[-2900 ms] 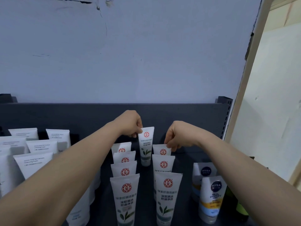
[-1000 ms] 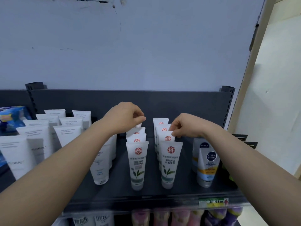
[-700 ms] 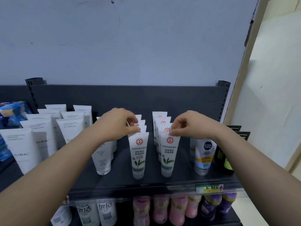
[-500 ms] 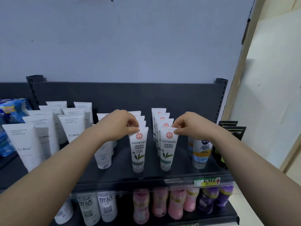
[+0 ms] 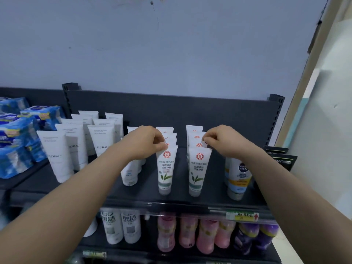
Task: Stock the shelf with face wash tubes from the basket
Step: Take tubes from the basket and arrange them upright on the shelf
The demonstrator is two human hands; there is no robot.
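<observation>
Both arms reach in from the bottom corners of the frame to the middle of the dark shelf (image 5: 133, 191). There the green-leaf face wash tubes stand cap-down in two files running back toward the rear panel.

The left hand (image 5: 145, 142) is curled over the crimped tops of the left row (image 5: 166, 168), thumb and fingertips pinched at the top corner of its front tube. Its knuckles cover most of the tubes behind, so only slivers of their red emblems show. The right hand (image 5: 223, 141) pinches a white crimp edge in the right row (image 5: 198, 170). From here I can't tell whether that edge belongs to the front tube or the one just behind it. Both front tubes stand upright near the shelf's front lip, apart from each other.

Just left of centre, a small white tube (image 5: 129, 174) is half hidden behind the left forearm. Further left stand the FLORAL tubes (image 5: 57, 155), and blue packs (image 5: 15, 141) are cut off by the left edge. At the right, a Nivea Men tube (image 5: 239, 176) is partly covered by the right wrist. Beyond it are black boxes (image 5: 282, 159), their print too blurred to read.

Along the bottom, pink bottles (image 5: 167, 233) and purple bottles (image 5: 255, 237) look blurred, their tops hidden behind the shelf edge and a yellow-green price tag (image 5: 241, 216).
</observation>
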